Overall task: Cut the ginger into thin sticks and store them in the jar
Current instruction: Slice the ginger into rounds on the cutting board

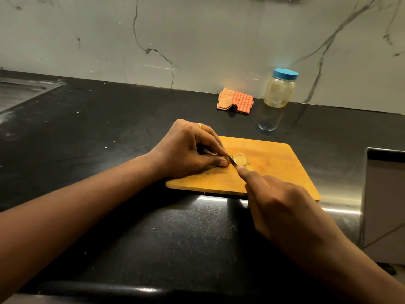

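A wooden cutting board lies on the black counter. On it sit pale slices of ginger. My left hand pinches a ginger piece at its left end, fingertips against the blade. My right hand grips a knife, index finger stretched along its back; only a short part of the blade shows between the hands. A clear jar with a blue lid stands upright at the back by the wall, lid on, with something pale inside.
A folded orange checked cloth lies left of the jar by the marble wall. A steel sink is at the far left. A light-coloured box or appliance stands at the right edge beside the board.
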Motion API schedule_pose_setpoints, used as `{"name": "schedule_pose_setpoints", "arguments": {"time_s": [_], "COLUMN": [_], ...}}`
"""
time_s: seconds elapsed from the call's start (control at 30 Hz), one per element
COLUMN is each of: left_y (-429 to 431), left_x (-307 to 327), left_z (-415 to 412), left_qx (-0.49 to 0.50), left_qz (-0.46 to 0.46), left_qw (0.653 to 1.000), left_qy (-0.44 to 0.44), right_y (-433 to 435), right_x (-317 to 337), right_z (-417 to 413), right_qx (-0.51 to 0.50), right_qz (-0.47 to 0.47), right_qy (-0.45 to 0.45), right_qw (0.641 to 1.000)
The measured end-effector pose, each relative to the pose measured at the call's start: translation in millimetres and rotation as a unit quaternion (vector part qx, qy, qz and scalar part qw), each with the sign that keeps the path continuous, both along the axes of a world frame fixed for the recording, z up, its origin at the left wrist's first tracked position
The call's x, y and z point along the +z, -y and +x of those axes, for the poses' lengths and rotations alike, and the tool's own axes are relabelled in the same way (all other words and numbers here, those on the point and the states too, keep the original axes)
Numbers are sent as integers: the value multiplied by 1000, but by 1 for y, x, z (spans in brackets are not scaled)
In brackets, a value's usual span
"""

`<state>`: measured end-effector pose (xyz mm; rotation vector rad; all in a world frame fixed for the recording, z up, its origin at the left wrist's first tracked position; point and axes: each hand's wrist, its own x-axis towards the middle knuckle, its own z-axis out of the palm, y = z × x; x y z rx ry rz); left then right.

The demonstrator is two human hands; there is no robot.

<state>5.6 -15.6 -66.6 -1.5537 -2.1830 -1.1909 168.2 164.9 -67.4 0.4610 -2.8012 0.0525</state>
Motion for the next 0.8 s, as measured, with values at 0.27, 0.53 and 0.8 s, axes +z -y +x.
{"name": "schedule_pose_setpoints", "arguments": {"time_s": [0.27,0.53,0.8], "left_y": [0,-1,1], "left_x": [0,-2,1], "left_z": [1,4,2], "left_qx": [1,12,1], "left_qz": [7,17,10], "left_qw": [1000,1000,1000], "left_qy": [10,11,23], "right_y": [-3,-3,-7], "right_x": [1,8,10], "right_z": [8,-4,17], "right_qx": [7,9,-11], "right_qz": [-28,-48,-54], "right_qy": [32,26,26], "right_qw": [999,998,998]}}
